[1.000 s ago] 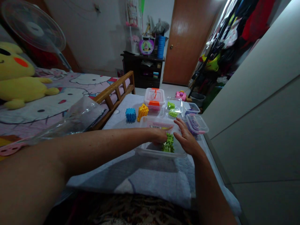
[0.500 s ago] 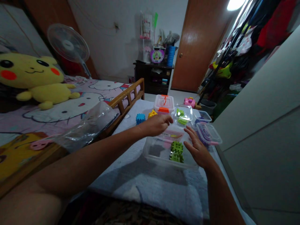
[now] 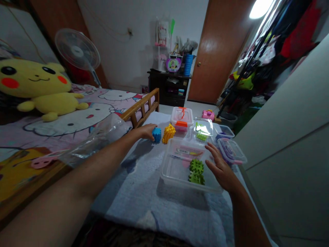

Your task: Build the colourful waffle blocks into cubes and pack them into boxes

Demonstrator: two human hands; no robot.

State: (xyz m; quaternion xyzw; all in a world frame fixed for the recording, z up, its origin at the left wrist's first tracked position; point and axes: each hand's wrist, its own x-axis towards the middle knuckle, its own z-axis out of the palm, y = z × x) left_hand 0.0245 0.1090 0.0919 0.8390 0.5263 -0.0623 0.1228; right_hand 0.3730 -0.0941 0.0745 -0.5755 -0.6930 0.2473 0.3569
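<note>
My left hand (image 3: 148, 132) is at the far left of the bed, its thumb and fingers closed round the near left side of a stack of blue interlocking plastic blocks (image 3: 157, 135). Right beside that stack stands a yellow stack of similar blocks (image 3: 168, 133). My right hand (image 3: 218, 166) hovers over the right side of a clear plastic bin (image 3: 167, 171), fingers spread and holding nothing. Inside the bin lie green interlocking blocks (image 3: 196, 171), near a labelled pink piece (image 3: 189, 152).
Behind the bin stand a clear box with orange latches (image 3: 182, 118), a lidded box of light green pieces (image 3: 203, 128) and boxes with purple contents (image 3: 231, 151). A wooden bed rail (image 3: 144, 108) and crumpled plastic bag (image 3: 100, 137) lie left; a white cabinet (image 3: 288, 144) flanks the right.
My left hand has swung left from above the bin to the blue stack and closed on it. The yellow stack is now fully visible. My right hand stays nearly where it was.
</note>
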